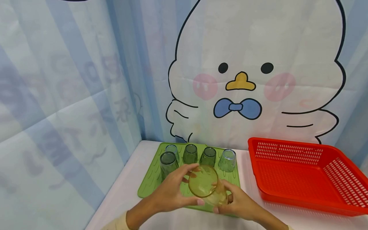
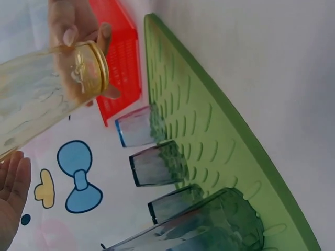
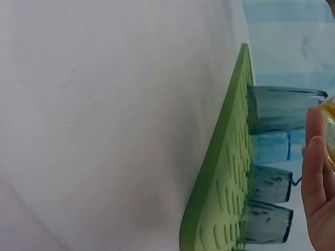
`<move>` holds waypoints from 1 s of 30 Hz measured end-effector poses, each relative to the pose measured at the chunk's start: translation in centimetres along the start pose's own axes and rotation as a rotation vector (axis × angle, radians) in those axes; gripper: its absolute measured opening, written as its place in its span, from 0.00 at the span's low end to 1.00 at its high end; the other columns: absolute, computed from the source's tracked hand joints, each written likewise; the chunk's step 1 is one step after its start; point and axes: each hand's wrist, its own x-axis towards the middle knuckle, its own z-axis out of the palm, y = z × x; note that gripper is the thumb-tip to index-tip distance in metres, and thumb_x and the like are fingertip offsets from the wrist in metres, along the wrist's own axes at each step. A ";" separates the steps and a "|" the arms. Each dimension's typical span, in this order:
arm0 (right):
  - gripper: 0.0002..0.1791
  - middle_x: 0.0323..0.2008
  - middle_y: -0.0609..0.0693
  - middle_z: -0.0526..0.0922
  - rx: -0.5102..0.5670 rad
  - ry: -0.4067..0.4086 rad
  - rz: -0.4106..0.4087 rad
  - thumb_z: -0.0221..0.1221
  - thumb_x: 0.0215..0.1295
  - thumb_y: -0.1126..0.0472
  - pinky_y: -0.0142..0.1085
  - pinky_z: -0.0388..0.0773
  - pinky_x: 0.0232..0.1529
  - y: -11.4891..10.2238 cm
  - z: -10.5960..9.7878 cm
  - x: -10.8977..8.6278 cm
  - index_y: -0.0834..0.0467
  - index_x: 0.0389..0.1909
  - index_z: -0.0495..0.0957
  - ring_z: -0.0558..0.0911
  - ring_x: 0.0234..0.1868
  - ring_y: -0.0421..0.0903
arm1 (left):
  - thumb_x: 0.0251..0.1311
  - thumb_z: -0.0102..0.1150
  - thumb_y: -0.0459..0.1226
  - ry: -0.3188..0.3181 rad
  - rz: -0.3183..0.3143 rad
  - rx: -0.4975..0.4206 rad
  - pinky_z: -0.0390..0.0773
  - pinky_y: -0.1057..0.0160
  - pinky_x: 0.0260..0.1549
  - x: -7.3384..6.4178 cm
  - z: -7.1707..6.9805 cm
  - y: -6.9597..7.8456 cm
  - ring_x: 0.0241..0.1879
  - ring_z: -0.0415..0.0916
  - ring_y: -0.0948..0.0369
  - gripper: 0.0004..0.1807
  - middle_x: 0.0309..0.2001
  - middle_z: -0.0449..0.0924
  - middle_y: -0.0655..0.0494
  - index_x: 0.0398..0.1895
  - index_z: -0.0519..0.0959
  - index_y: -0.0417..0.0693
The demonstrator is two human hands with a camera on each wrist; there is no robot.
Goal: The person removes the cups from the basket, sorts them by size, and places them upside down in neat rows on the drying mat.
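A yellow transparent drinking glass point(image 1: 203, 181) is tilted above the green drying mat point(image 1: 149, 183), its round mouth facing the head camera. My left hand point(image 1: 172, 188) holds it near the mouth, thumb below and fingers behind. At the base end, my right hand point(image 1: 240, 201) grips it between thumb and fingers. In the left wrist view the ridged base of the yellow glass point(image 2: 86, 70) shows beside the right hand point(image 2: 73, 26). The right wrist view catches the right hand's fingers point(image 3: 315, 167) against only a sliver of yellow glass.
Several bluish-grey glasses stand on the mat, including a tall one point(image 1: 168, 164) at the left and short ones point(image 1: 190, 154) along the back. A red plastic basket point(image 1: 304, 199) sits to the right on the white-covered table point(image 1: 120, 204). Behind hangs a printed curtain point(image 1: 258, 38).
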 end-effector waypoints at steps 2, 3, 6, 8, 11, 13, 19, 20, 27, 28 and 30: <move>0.37 0.52 0.61 0.77 0.006 0.012 0.002 0.71 0.57 0.66 0.37 0.86 0.37 0.0 -0.3 -0.2 0.65 0.65 0.65 0.88 0.37 0.47 | 0.53 0.75 0.53 -0.004 -0.010 -0.006 0.81 0.65 0.49 -0.1 0.0 -0.2 0.55 0.75 0.61 0.49 0.62 0.73 0.59 0.75 0.61 0.54; 0.38 0.50 0.59 0.78 0.006 0.020 0.008 0.71 0.57 0.66 0.37 0.86 0.37 -0.1 -0.4 -0.3 0.65 0.66 0.64 0.88 0.38 0.47 | 0.53 0.74 0.54 -0.005 -0.014 -0.009 0.80 0.65 0.49 -0.1 0.0 -0.3 0.55 0.75 0.61 0.49 0.62 0.73 0.59 0.75 0.60 0.54; 0.38 0.47 0.59 0.78 -0.024 0.057 0.015 0.72 0.56 0.65 0.38 0.86 0.37 -0.3 -0.7 -0.5 0.65 0.65 0.65 0.87 0.38 0.46 | 0.53 0.73 0.56 -0.005 -0.021 -0.006 0.80 0.65 0.48 -0.3 0.0 -0.6 0.55 0.76 0.61 0.49 0.62 0.73 0.61 0.75 0.60 0.53; 0.38 0.47 0.59 0.78 -0.046 0.083 0.032 0.72 0.55 0.64 0.37 0.86 0.37 -0.5 -1.0 -0.6 0.64 0.65 0.65 0.87 0.37 0.46 | 0.53 0.73 0.56 -0.005 -0.018 -0.001 0.80 0.65 0.48 -0.4 0.1 -0.9 0.55 0.76 0.62 0.49 0.61 0.73 0.60 0.75 0.61 0.52; 0.38 0.47 0.61 0.78 -0.055 0.107 0.058 0.72 0.56 0.63 0.38 0.86 0.36 -0.6 -1.3 -0.8 0.63 0.65 0.65 0.86 0.38 0.46 | 0.53 0.73 0.56 -0.001 -0.015 0.003 0.80 0.65 0.47 -0.6 0.1 -1.3 0.55 0.76 0.63 0.49 0.61 0.73 0.59 0.75 0.61 0.51; 0.39 0.49 0.62 0.78 -0.044 0.114 0.062 0.72 0.56 0.64 0.40 0.86 0.37 -0.6 -1.5 -0.9 0.63 0.66 0.64 0.87 0.38 0.47 | 0.54 0.73 0.55 -0.001 -0.023 0.000 0.79 0.65 0.47 -0.7 0.1 -1.6 0.55 0.76 0.63 0.49 0.61 0.73 0.58 0.75 0.61 0.50; 0.39 0.49 0.64 0.78 -0.021 0.130 0.067 0.71 0.58 0.65 0.42 0.87 0.38 -0.8 -2.0 -1.2 0.62 0.68 0.62 0.88 0.38 0.50 | 0.53 0.74 0.53 -0.010 -0.074 -0.014 0.79 0.64 0.47 -1.0 0.2 -2.1 0.55 0.77 0.61 0.49 0.62 0.73 0.59 0.75 0.60 0.53; 0.39 0.49 0.64 0.78 -0.015 0.129 0.063 0.71 0.58 0.65 0.42 0.87 0.38 -0.9 -2.1 -1.3 0.62 0.68 0.62 0.88 0.38 0.51 | 0.53 0.74 0.53 -0.012 -0.079 -0.015 0.79 0.64 0.47 -1.0 0.2 -2.2 0.55 0.77 0.61 0.49 0.62 0.73 0.59 0.75 0.60 0.54; 0.42 0.47 0.63 0.80 0.013 0.134 -0.013 0.70 0.57 0.69 0.43 0.87 0.37 -0.9 -2.0 -1.7 0.65 0.71 0.59 0.89 0.37 0.50 | 0.53 0.74 0.54 -0.056 -0.100 -0.014 0.80 0.62 0.49 -1.4 0.2 -2.7 0.57 0.78 0.56 0.50 0.63 0.74 0.55 0.76 0.59 0.51; 0.43 0.47 0.63 0.80 0.015 0.134 -0.022 0.70 0.57 0.69 0.43 0.87 0.36 -1.0 -2.0 -1.7 0.65 0.71 0.58 0.89 0.36 0.50 | 0.54 0.73 0.54 -0.064 -0.107 -0.015 0.80 0.63 0.49 -1.4 0.2 -2.8 0.57 0.78 0.56 0.50 0.63 0.73 0.55 0.76 0.59 0.51; 0.45 0.46 0.64 0.80 0.018 0.136 -0.033 0.70 0.58 0.69 0.43 0.87 0.35 -1.0 -2.0 -1.8 0.66 0.73 0.56 0.89 0.36 0.49 | 0.54 0.73 0.54 -0.078 -0.122 -0.018 0.80 0.64 0.50 -1.5 0.2 -2.9 0.58 0.77 0.55 0.50 0.64 0.73 0.54 0.76 0.58 0.51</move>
